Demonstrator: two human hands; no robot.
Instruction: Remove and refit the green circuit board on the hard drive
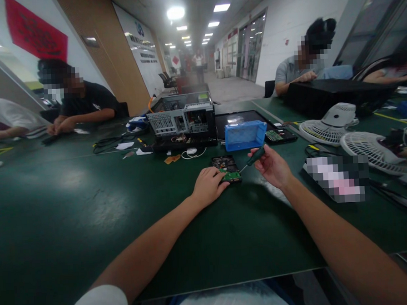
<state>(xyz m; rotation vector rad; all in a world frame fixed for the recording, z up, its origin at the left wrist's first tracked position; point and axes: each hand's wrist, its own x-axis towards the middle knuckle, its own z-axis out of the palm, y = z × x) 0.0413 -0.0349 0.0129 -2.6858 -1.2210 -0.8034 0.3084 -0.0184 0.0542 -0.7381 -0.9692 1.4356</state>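
A small hard drive point(226, 168) lies on the dark green table point(90, 199), its green circuit board facing up. My left hand point(208, 185) rests on its near left edge, fingers curled over it and holding it steady. My right hand point(271, 165) is closed round the green handle of a screwdriver point(254, 157), whose thin shaft slants down to the left, its tip at the drive's right edge. A blue plastic box point(245, 135) stands just behind the drive.
An open computer case point(183, 118) sits further back with cables and scraps around it. Two white fan grilles point(332, 126) and a blurred flat object point(337, 178) lie to the right. Other people sit along the left and far right sides of the table.
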